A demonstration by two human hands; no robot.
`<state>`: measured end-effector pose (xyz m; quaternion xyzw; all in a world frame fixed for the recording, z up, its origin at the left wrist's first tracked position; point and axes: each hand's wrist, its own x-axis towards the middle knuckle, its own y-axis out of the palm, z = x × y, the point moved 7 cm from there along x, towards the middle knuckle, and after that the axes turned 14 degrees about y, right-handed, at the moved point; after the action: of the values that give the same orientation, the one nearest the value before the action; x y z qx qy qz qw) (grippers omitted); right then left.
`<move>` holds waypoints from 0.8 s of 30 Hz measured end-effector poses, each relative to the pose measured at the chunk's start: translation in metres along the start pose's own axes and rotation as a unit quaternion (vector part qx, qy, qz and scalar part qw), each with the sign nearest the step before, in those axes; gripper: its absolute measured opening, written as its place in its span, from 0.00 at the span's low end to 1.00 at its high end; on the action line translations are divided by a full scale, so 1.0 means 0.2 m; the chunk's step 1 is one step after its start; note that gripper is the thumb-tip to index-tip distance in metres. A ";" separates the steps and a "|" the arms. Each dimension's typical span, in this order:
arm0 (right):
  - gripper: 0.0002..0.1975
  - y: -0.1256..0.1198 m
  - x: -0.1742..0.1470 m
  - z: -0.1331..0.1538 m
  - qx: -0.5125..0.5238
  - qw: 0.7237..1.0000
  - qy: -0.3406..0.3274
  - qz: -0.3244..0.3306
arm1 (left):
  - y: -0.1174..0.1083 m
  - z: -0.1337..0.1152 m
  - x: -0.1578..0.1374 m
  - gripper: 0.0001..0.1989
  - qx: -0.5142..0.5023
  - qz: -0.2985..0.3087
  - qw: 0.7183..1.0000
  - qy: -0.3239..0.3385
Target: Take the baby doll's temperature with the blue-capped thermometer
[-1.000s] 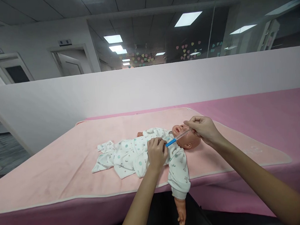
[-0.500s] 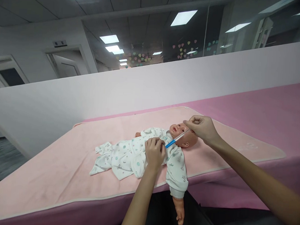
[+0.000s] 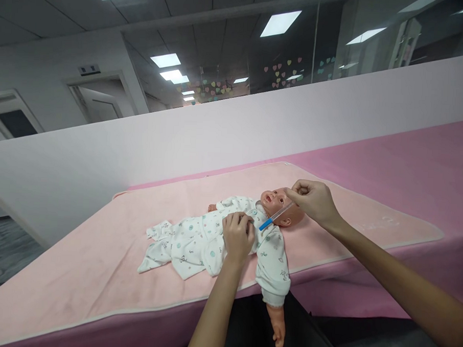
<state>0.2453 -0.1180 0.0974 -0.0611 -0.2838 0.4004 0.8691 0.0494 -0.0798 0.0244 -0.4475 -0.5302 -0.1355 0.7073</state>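
Observation:
A baby doll [image 3: 287, 213] in white printed clothes [image 3: 196, 231] lies on its back, head to the right. One of its arms [image 3: 276, 318] hangs over the near edge. My right hand [image 3: 311, 197] is closed in a pinch beside the doll's head. From its fingertips a thin clear stick with a blue end, looking like a glass thermometer [image 3: 279, 214], slants down toward the doll's shoulder. On the doll's chest rests my left hand [image 3: 238, 235], fingers curled into the clothing. What they hold, if anything, is hidden. The blue end sits just right of these fingers, apart from them.
A peach mat [image 3: 97, 254] lies under the doll on a pink surface [image 3: 419, 166]. Behind it runs a low white wall [image 3: 194, 141] with glass above. Below the near edge is something dark [image 3: 251, 322].
The thermometer has drawn slightly away from my left fingers, and less blue shows on it. My right hand has barely shifted, the left stays on the chest. The view has tilted slightly.

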 end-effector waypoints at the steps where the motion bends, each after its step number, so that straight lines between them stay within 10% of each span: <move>1: 0.14 -0.01 -0.01 0.00 -0.012 1.000 -0.009 -0.008 | 0.00 0.00 0.00 0.07 0.000 0.000 1.000 -0.001; 10: 0.16 -0.05 -0.06 -0.43 -0.192 0.980 0.040 -0.022 | 0.01 0.01 -0.01 0.06 0.007 0.003 1.000 0.002; 16: 0.14 -0.01 -0.04 -0.72 -0.481 0.876 0.045 0.008 | 0.02 0.01 0.01 0.09 0.010 0.022 1.000 -0.006; 19: 0.16 -0.05 -0.02 -0.62 -0.474 0.878 0.055 -0.039 | 0.04 0.00 0.02 0.15 0.023 0.054 0.998 -0.001; 24: 0.17 0.11 -0.14 -0.14 -0.246 0.962 -0.053 -0.108 | 0.07 -0.02 0.02 0.15 0.043 0.089 0.995 0.017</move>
<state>0.2315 -0.1197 0.0542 -0.2210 -0.4238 0.2250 0.8491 0.0630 -0.0732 0.0210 -0.4596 -0.4812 -0.0563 0.7443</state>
